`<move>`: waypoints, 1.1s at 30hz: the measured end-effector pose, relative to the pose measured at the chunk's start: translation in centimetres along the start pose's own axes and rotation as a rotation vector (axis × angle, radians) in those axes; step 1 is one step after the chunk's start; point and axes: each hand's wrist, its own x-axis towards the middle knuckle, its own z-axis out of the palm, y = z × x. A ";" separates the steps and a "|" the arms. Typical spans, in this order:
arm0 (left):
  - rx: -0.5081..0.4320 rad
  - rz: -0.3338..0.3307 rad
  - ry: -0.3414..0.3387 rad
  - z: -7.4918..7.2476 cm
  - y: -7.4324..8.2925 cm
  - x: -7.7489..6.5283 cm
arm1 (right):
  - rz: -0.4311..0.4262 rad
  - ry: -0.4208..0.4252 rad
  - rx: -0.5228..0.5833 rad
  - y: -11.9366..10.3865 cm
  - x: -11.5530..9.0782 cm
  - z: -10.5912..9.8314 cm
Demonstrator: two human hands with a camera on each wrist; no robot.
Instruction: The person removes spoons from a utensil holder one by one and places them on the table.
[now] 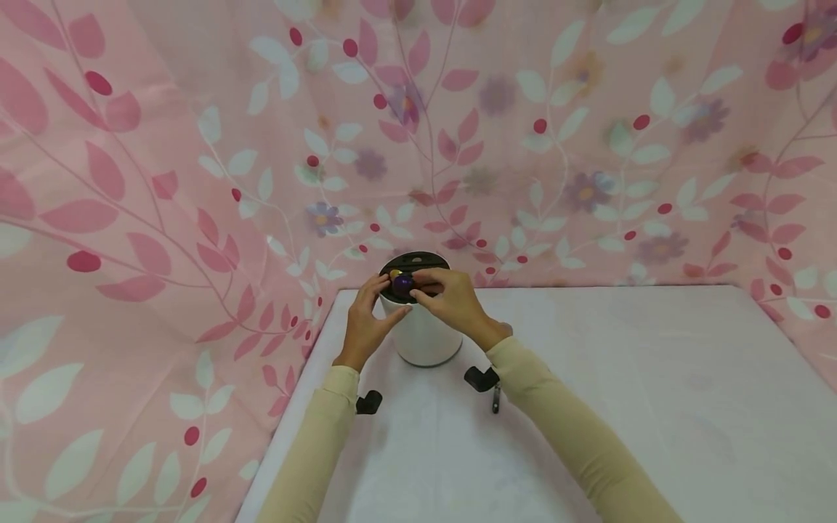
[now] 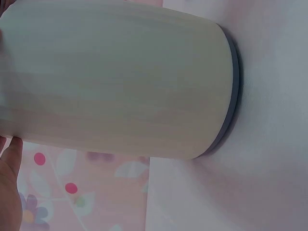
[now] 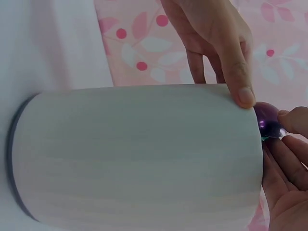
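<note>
A white cylindrical container (image 1: 425, 338) with a dark top (image 1: 418, 258) stands upright on the table. At its top, my right hand (image 1: 454, 294) pinches a shiny purple bauble (image 1: 402, 285) between thumb and fingers. A small gold piece (image 1: 395, 274) shows beside the bauble. On the container's left side, my left hand (image 1: 366, 323) holds the wall near the rim, its thumb (image 3: 243, 94) against the outside. The right wrist view has the bauble (image 3: 267, 119) right at the rim. The container's inside is mostly hidden behind the hands.
The table (image 1: 628, 378) has a white cover, with its back edge just behind the container. Pink floral cloth (image 1: 556, 145) hangs behind and at both sides. Black camera mounts (image 1: 481, 378) stick out from the wrists above the table.
</note>
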 end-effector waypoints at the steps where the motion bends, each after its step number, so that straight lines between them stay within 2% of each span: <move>1: -0.005 -0.004 0.001 0.0 0.1 0.0 | 0.011 -0.008 -0.001 0.0 0.0 0.2; 9: 0.006 -0.027 -0.010 -0.1 0.1 -0.2 | 0.066 -0.015 -0.029 0.2 0.0 0.5; 19: 0.021 -0.039 -0.009 0.0 0.1 -0.2 | 0.162 -0.002 0.002 0.1 0.4 0.4; 27: 0.051 -0.037 -0.009 0.1 0.0 -0.4 | 0.183 0.006 0.023 0.0 0.7 0.1; 33: 0.045 -0.036 -0.009 0.0 0.2 0.0 | 0.286 -0.035 0.003 -0.2 1.6 -0.6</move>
